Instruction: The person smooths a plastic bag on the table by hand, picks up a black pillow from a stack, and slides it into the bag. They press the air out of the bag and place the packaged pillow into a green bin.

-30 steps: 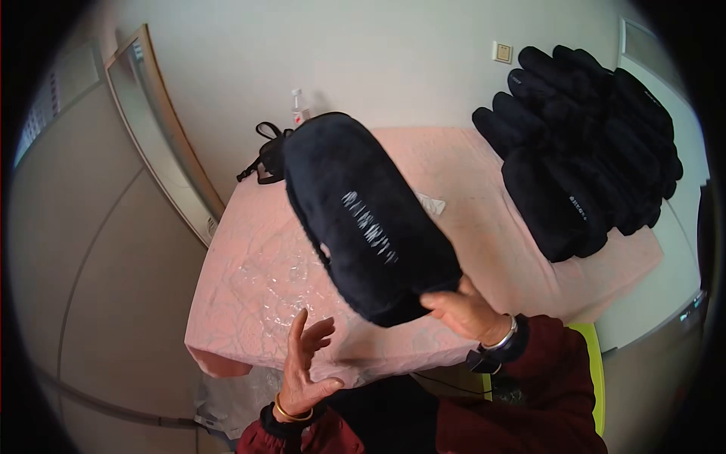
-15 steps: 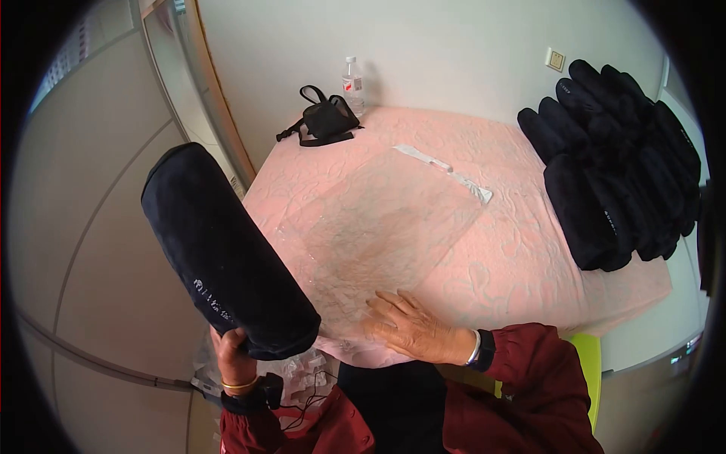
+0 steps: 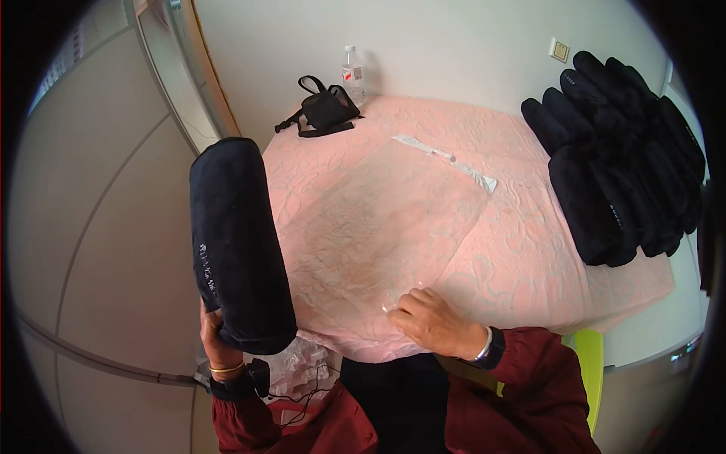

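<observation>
My left hand (image 3: 215, 340) is closed round the lower end of a dark navy bolster pillow (image 3: 238, 242), held nearly upright at the table's left side. Pale lettering runs down the pillow's lower left; some of my fingers are hidden behind it. Flat on the pink cloth lies a clear plastic bag (image 3: 363, 227) with a white strip at its far end. My right hand (image 3: 435, 321) is closed at the bag's near edge, fingers curled, with a bit of shiny film bunched by the fingertips.
A pink patterned cloth (image 3: 522, 287) covers the table. Several dark bolster pillows (image 3: 612, 174) are piled at the right. A black pouch with straps (image 3: 329, 112) and a plastic bottle (image 3: 352, 74) stand at the back by the wall. Crumpled clear plastic (image 3: 299, 371) is below the front edge.
My left hand has swung the pillow more upright and a little right. My right hand, flat and spread on the bag before, has moved right and its fingers have closed on the film.
</observation>
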Tool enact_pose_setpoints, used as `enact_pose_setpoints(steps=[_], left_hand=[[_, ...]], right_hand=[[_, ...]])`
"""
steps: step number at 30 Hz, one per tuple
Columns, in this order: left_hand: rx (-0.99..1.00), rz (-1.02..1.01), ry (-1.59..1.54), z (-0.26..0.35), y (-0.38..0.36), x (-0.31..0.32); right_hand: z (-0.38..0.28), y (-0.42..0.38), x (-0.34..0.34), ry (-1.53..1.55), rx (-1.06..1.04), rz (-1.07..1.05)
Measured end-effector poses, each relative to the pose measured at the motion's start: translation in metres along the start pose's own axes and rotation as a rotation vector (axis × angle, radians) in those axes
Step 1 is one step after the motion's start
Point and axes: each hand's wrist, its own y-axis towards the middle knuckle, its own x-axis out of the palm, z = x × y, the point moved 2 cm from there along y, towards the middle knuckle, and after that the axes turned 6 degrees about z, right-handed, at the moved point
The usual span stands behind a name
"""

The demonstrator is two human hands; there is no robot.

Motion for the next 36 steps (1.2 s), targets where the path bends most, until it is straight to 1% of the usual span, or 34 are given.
enact_pose_setpoints(steps=[1,4,6,9,10,11,13,15,17,18,20,21,23,24,25,26,27,29,30,31,32,33,34,35,36], left_hand=[[-0.1,0.042,-0.147,0.004,-0.001,0.003],[-0.095,-0.011,-0.167,0.01,0.003,-0.004],[-0.109,-0.047,-0.192,0.009,0.006,-0.005],[-0.059,-0.08,-0.166,0.01,0.01,-0.002],[-0.073,-0.091,-0.172,0.007,0.016,-0.002],[0.011,-0.167,0.045,0.006,0.022,0.001],[0.189,-0.315,0.482,0.005,0.03,0.005],[0.155,-0.31,0.502,0.0,0.039,-0.004],[0.107,-0.297,0.535,-0.013,0.045,-0.006],[0.103,-0.325,0.526,-0.015,0.043,-0.003],[0.174,0.014,0.665,-0.001,0.034,0.001],[0.169,-0.008,0.655,0.003,0.029,0.013],[0.35,0.174,0.74,0.018,0.009,0.042],[0.344,0.161,0.726,0.017,0.009,0.046],[0.376,0.07,0.82,0.015,0.008,0.051],[0.412,-0.019,0.911,0.011,0.008,0.055],[0.449,-0.106,1.003,0.006,0.008,0.057],[0.48,-0.088,0.986,-0.003,0.007,0.054],[0.509,-0.065,0.985,-0.006,0.007,0.051],[0.536,-0.041,0.987,-0.008,0.007,0.048],[0.53,-0.035,0.988,-0.012,0.008,0.044],[0.49,-0.018,0.919,-0.016,0.009,0.039],[0.45,-0.004,0.852,-0.018,0.01,0.034],[0.413,0.007,0.787,-0.02,0.01,0.031],[0.407,0.006,0.793,-0.021,0.008,0.029]], right_hand=[[0.007,-0.006,-0.007,-0.013,0.036,0.019],[0.032,-0.033,-0.033,-0.054,0.118,0.05],[0.044,-0.056,-0.052,-0.13,0.235,0.026],[0.047,-0.083,-0.072,-0.128,0.322,0.045],[0.046,-0.087,-0.076,-0.124,0.36,0.058],[0.044,-0.089,-0.08,-0.129,0.373,0.055],[0.041,-0.089,-0.09,-0.083,0.398,0.134],[0.031,-0.084,-0.102,-0.066,0.418,0.176],[0.01,-0.068,-0.111,0.57,0.407,0.215],[-0.001,-0.058,-0.117,0.767,0.343,0.19],[-0.019,-0.044,-0.123,1.153,0.224,0.149],[-0.025,-0.038,-0.125,1.344,0.165,0.135],[-0.036,-0.022,-0.129,1.691,0.03,0.152],[-0.041,-0.014,-0.129,1.775,-0.044,0.126],[-0.047,-0.009,-0.129,1.854,-0.122,0.099],[-0.051,-0.005,-0.129,1.837,-0.113,0.102],[-0.057,-0.003,-0.129,1.893,-0.125,0.051],[-0.067,0.003,-0.124,2.013,-0.153,-0.065],[-0.069,0.007,-0.119,2.01,-0.152,-0.072],[-0.07,0.011,-0.116,2.045,-0.214,0.053],[-0.071,0.014,-0.113,2.077,-0.273,0.179],[-0.07,0.015,-0.112,2.105,-0.328,0.308],[-0.069,0.014,-0.112,2.112,-0.32,0.305],[-0.069,0.013,-0.112,2.128,-0.27,0.24],[-0.068,0.014,-0.113,2.143,-0.223,0.175]])
